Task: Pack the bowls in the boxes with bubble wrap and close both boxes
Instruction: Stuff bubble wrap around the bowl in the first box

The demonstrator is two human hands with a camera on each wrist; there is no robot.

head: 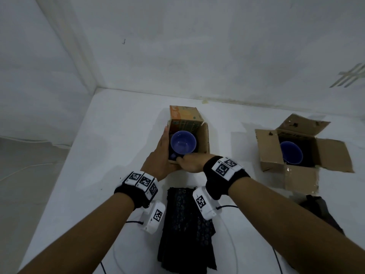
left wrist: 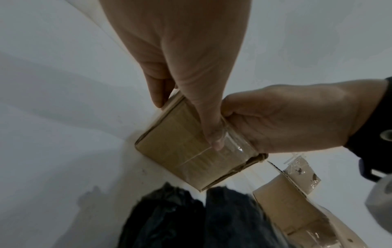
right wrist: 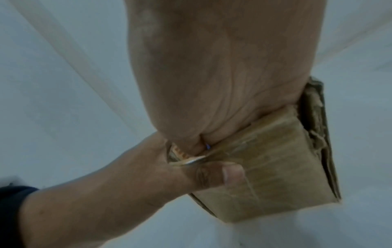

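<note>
A small cardboard box stands mid-table with a blue bowl inside and its far flap upright. My left hand clasps the box's near left corner, fingers along the left side and thumb across the near face. My right hand grips the top of the near wall, its fingers curled over the edge into the box. A second box sits to the right, all flaps spread open, with another blue bowl inside. Black bubble wrap lies on the table in front of me.
White walls meet in a corner behind the boxes. A second dark sheet lies at the right, near the open box's front flap. White cables trail over the near table. The table's left edge drops to the floor.
</note>
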